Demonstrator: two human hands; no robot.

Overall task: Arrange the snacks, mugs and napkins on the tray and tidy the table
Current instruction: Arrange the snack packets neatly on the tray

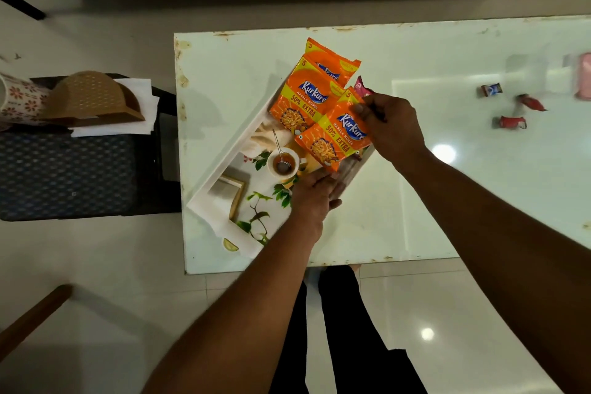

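A white rectangular tray (204,198) with a printed tea-and-leaves picture lies slanted on the left part of the white table (415,201). Three orange Kurkure snack packets overlap at its far end: the back one (335,65), the middle one (302,99) and the nearest one (335,141). My right hand (393,128) pinches the nearest packet at its top right corner. My left hand (315,198) rests on the tray's near edge just below that packet, fingers curled on the rim. A pink wrapper (363,88) peeks out behind my right hand.
Small wrapped candies (491,90), (531,102), (511,122) lie on the table's right side, with a pink object (584,80) at the right edge. Left of the table, a dark chair (64,176) carries a patterned mug (19,102), a brown napkin holder (96,99) and white napkins (137,118).
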